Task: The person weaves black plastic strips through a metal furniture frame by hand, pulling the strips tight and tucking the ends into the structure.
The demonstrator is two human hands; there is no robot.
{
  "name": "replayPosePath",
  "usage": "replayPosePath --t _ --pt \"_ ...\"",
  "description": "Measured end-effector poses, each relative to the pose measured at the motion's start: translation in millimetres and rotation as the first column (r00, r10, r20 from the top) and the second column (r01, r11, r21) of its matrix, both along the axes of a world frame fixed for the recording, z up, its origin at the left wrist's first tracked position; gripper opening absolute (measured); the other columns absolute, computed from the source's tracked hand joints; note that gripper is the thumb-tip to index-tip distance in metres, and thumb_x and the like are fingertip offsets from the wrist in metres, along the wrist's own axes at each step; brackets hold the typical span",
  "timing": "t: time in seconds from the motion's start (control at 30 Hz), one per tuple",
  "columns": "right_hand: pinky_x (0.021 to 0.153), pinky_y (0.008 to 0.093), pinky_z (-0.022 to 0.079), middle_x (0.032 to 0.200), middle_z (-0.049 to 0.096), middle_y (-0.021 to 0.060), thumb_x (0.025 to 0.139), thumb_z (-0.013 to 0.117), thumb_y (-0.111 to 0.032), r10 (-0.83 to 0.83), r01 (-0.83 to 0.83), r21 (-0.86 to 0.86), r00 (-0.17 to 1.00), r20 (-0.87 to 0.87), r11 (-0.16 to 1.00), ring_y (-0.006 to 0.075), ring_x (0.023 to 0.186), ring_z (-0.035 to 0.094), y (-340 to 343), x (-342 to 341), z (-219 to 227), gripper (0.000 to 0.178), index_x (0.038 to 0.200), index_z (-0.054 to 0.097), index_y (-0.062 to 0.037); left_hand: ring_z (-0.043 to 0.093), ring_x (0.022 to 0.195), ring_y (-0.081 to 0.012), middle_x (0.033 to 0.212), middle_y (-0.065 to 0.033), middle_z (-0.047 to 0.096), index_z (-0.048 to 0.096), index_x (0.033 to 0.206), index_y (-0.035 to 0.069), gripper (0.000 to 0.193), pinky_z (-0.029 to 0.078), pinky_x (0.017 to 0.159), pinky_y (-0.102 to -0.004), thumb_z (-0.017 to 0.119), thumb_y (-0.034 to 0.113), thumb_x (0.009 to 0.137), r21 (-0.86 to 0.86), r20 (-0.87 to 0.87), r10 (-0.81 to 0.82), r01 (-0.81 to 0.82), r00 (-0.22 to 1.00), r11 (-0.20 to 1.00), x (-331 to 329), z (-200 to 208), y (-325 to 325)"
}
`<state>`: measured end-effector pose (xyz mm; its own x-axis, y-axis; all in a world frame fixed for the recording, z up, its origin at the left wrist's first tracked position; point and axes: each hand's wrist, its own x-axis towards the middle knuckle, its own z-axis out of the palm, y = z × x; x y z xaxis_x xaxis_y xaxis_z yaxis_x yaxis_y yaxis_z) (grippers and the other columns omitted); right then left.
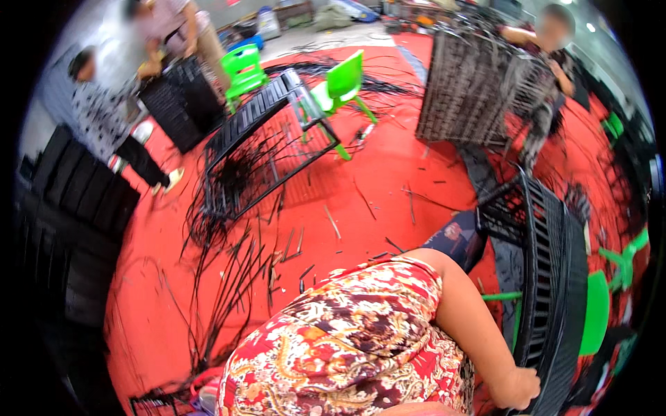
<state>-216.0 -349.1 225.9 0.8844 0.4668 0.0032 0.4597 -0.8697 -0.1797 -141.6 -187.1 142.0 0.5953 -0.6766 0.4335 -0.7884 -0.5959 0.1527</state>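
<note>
- Here's the left hand [517, 388], down between four and five o'clock, fingers curled; can't tell whether its grip grasps anything!
- Right hand out of sight, its grip impossible to tell!
- Just beside the left: a black slatted frame [565, 270], upright at four!
- Green chair [345, 78] at twelve, red floor [378, 173] beneath!

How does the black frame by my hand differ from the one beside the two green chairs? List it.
The near frame has a hand beside it; nobody touches the far frame. The near frame runs steeply down the view; the far frame slants. Both are black and slatted.
</note>
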Motion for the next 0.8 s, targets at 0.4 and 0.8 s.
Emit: replayPosePath --t 0.4,0.8 --pt "0.070 0.0433 0.046 0.075 0.062 0.0149 0.069 0.071 -0.020 -0.209 0.206 -0.048 0.977 -0.051 0.977 0.0329 0.073 0.059 8.1 -12.0 -1.8 0.019 0.075 0.063 -0.0031 0.065 0.081 -0.0339 0.087 -0.0163 0.066 0.065 0.088 0.004 0.027 0.053 0.065 -0.0458 0.060 0.028 0.076 0.125 -0.276 0.005 0.031 0.961 0.992 -30.5 48.9 21.8" --pt "0.075 0.0445 0.043 0.086 0.058 0.0191 0.077 0.068 -0.022 0.073 -0.067 -0.102 0.996 0.056 0.993 0.0355 0.085 0.055 49.9 -4.1 17.4 0.026 0.088 0.060 0.0003 0.061 0.069 -0.0339 0.072 -0.0121 0.061 0.059 0.068 0.008 0.031 0.047 0.052 -0.0483 0.068 0.036 0.059 -0.231 0.250 -0.170 0.229 0.953 0.946 -21.4 26.9 53.5"
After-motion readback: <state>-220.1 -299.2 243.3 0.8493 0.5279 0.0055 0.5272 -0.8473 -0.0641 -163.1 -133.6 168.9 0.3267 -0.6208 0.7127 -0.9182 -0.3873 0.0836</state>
